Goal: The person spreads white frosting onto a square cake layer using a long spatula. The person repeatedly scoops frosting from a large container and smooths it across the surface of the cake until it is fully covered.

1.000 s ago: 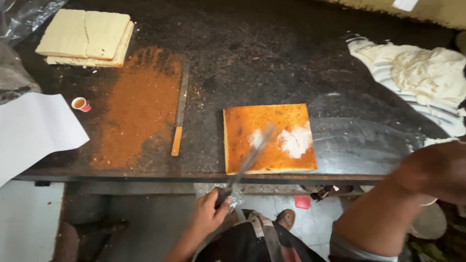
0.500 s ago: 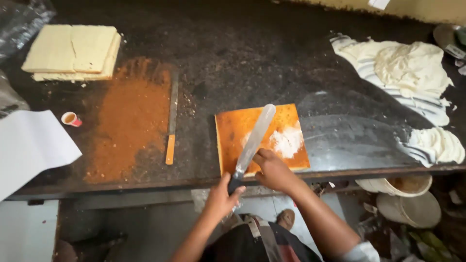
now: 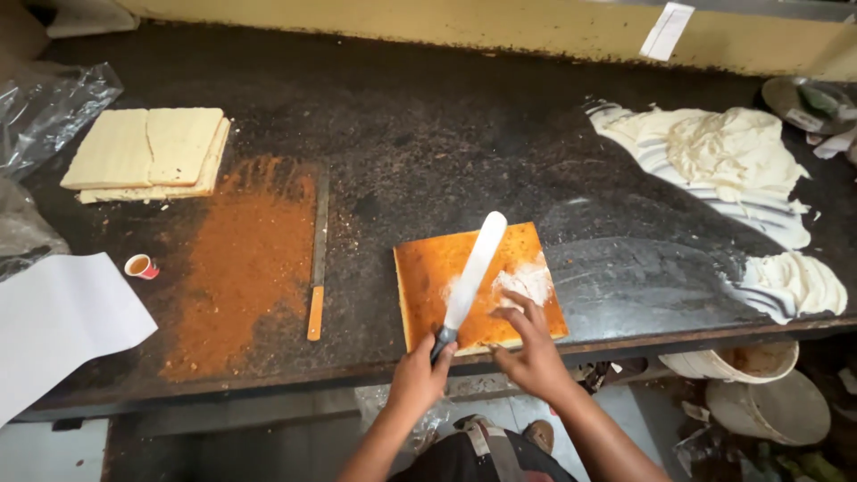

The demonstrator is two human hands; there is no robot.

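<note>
A square orange-brown cake slab (image 3: 428,277) lies at the front edge of the dark counter (image 3: 428,134). A patch of white cream (image 3: 527,281) sits on its right half. My left hand (image 3: 420,375) is shut on the dark handle of a long palette knife (image 3: 473,268), whose white blade lies across the slab, pointing away and to the right. My right hand (image 3: 531,348) rests on the slab's near right corner, fingers spread, touching the cream's edge.
A heap of white cream (image 3: 714,161) is spread at the counter's right. Brown crumbs (image 3: 245,268) and a wooden-handled knife (image 3: 317,259) lie left of the slab. Pale cake slabs (image 3: 147,152) are stacked far left, near a small cup (image 3: 141,266), white paper (image 3: 62,321) and buckets (image 3: 759,393) below.
My right hand came in from the right and settled on the slab's corner. The palette knife rose from below the counter edge onto the slab. The camera view moved closer.
</note>
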